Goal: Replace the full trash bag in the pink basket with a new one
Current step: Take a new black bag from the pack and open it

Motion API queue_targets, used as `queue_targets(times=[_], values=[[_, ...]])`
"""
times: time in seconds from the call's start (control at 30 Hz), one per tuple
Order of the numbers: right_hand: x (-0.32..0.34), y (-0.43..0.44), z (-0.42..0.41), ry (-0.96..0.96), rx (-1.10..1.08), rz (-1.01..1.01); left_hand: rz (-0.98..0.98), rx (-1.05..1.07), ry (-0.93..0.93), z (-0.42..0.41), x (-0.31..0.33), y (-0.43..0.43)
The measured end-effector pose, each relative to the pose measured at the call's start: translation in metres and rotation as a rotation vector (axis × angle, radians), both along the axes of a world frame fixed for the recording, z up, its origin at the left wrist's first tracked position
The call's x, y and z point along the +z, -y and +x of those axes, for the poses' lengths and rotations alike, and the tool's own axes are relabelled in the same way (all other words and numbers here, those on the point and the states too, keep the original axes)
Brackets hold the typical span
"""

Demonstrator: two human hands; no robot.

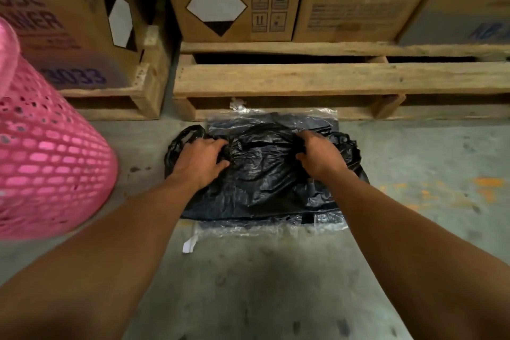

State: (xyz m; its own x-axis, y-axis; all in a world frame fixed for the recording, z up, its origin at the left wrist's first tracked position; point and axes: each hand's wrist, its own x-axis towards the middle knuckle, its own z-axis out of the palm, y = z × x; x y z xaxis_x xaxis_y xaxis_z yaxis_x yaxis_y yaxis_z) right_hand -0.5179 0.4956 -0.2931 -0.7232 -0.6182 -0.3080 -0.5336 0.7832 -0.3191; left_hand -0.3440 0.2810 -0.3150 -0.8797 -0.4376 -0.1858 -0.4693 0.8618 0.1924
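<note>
From the head camera, the pink basket (49, 157) is cut off at the left edge, its inside out of sight. My right hand (320, 157) curls into a fold of the black trash bag (262, 182), fingertips buried in the plastic. My left hand (198, 163) clutches a bunched gather of the same bag, fingers bent tight. The bag lies crumpled on a clear plastic wrapper (276, 228), its contents hard to make out. Under it is a stained concrete floor (248, 284). Beyond stand wooden pallets (303, 80) bearing cardboard boxes (234, 0), their print partly blurred.
</note>
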Motion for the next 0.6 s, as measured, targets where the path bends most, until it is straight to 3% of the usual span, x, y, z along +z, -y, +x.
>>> queue_targets(times=[0.3,0.6], values=[[0.031,-0.011,-0.001,-0.126,0.041,-0.071,0.049,0.036,-0.191,0.005,0.033,-0.001],[0.116,-0.006,-0.013,-0.125,0.073,-0.268,-0.082,-0.031,-0.168,0.004,0.12,0.013]])
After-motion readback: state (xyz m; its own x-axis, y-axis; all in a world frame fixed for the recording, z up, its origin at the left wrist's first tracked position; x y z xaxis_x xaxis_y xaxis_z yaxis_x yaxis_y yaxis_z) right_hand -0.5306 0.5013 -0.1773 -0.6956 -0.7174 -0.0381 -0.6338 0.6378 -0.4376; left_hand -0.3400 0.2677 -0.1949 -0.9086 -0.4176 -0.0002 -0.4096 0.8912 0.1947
